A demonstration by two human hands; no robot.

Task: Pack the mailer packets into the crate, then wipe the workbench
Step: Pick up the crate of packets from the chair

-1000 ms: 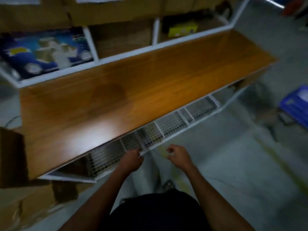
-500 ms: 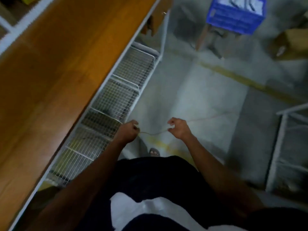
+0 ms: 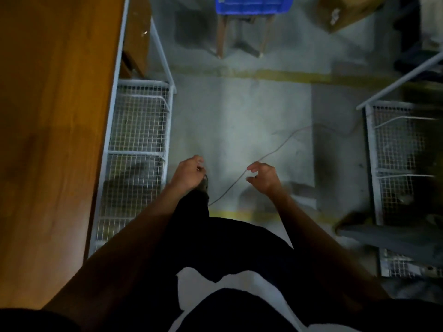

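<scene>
1. Beside the table point(image 3: 55, 140), in the aisle: both hands hang empty. Left hand point(image 3: 189, 173) loosely curled, right hand point(image 3: 263, 177) half-open.
2. No packets visible; blue crate point(image 3: 254, 4) ahead on a stool.
3. Step, likely: between jobs; a wiping cloth needs finding next.

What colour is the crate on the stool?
Blue; the crate shows at the top of the head view.

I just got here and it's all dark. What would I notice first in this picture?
Probably the two bare hands in the middle, the left hand and the right hand, held out over the pale grey floor with their fingers loosely curled. Next comes the big shiny brown workbench filling the left side, with white wire baskets beneath its edge. At the top, a bright blue crate sits on a stool.
</scene>
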